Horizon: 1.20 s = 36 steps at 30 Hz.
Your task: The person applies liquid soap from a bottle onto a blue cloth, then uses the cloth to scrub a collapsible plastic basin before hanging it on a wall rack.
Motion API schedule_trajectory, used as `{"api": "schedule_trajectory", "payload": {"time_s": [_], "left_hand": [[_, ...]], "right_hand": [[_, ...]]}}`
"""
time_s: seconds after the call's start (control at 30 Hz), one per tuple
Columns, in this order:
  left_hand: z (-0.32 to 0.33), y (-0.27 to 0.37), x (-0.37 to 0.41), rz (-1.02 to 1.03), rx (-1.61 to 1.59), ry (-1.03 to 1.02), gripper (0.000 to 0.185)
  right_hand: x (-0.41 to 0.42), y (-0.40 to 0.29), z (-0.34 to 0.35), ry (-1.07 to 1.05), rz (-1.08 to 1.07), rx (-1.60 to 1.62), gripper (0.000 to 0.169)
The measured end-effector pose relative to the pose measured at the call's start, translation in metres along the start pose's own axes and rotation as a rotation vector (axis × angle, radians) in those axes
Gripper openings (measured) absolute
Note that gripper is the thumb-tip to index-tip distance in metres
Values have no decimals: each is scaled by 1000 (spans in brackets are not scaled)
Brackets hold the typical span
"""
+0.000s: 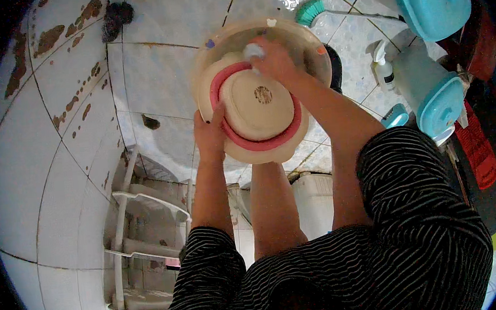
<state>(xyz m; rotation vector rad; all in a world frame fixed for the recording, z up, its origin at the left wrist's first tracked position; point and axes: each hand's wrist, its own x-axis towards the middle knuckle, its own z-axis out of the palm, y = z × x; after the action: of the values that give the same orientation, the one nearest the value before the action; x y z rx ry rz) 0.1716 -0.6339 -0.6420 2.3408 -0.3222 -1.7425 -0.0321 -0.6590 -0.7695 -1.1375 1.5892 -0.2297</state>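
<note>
A cream plastic basin with a pink ring (266, 144) is tilted with its underside facing me, over a larger translucent tub (308, 34) on the tiled floor. My left hand (209, 132) grips the basin's left rim, thumb on the underside near the pink ring. At the basin's upper edge, my right hand (273, 61) holds a small whitish object (253, 51), perhaps a sponge or a wad; its kind is not clear. Printed writing marks the middle of the basin's base. The inside of the basin and most of the tub's interior are hidden.
Beyond the tub lies a green-bristled scrub brush (310, 13). At the right stand a white spray bottle (384, 72) and bins with turquoise lids (440, 105). A plastic shelf rack (150, 250) is at the lower left beside the tiled wall (35, 171). A drain hole (151, 122) is in the floor.
</note>
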Motion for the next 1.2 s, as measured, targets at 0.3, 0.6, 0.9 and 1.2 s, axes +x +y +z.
{"api": "schedule_trajectory", "payload": {"time_s": [0.3, 0.6, 0.9, 1.2], "left_hand": [[24, -74, -19, 338, -212, 122, 43], [35, -88, -26, 355, -28, 292, 55], [36, -91, -25, 292, -76, 349, 53], [46, -101, -25, 272, -228, 352, 50]], "right_hand": [[-95, -100, 21, -47, -242, -280, 39], [8, 8, 7, 113, 200, -416, 45], [-109, 4, 8, 134, 293, -225, 47], [-11, -43, 48, 185, 61, -411, 45]]}}
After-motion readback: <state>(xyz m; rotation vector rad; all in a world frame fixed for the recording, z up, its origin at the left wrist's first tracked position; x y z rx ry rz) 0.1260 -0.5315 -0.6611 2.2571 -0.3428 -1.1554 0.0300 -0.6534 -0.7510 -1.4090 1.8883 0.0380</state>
